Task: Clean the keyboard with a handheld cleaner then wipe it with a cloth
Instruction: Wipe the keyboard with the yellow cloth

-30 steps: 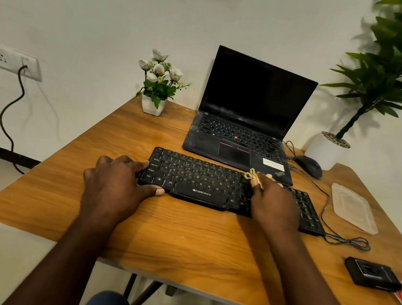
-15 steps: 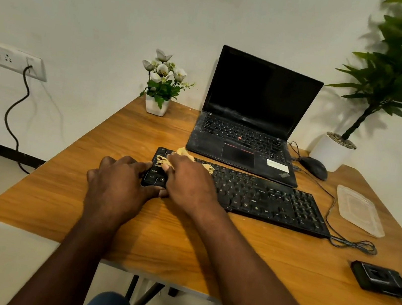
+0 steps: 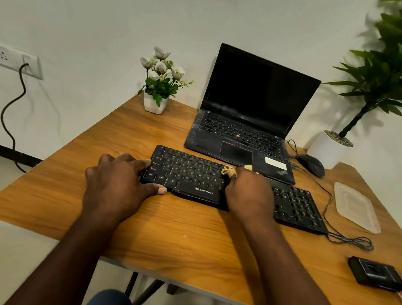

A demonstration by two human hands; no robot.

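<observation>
In the middle of the table (image 3: 181,241), right in front of the laptop (image 3: 243,138), the keyboard (image 3: 191,177) sat with the left hand (image 3: 117,184) gripping its left end, probably so it wouldn't slide, while the right hand (image 3: 248,193), fingers curled, pressed a yellowish cloth (image 3: 228,170) onto the keys.

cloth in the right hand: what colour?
The crumpled cloth is pale yellow; head view shows it best.
</observation>
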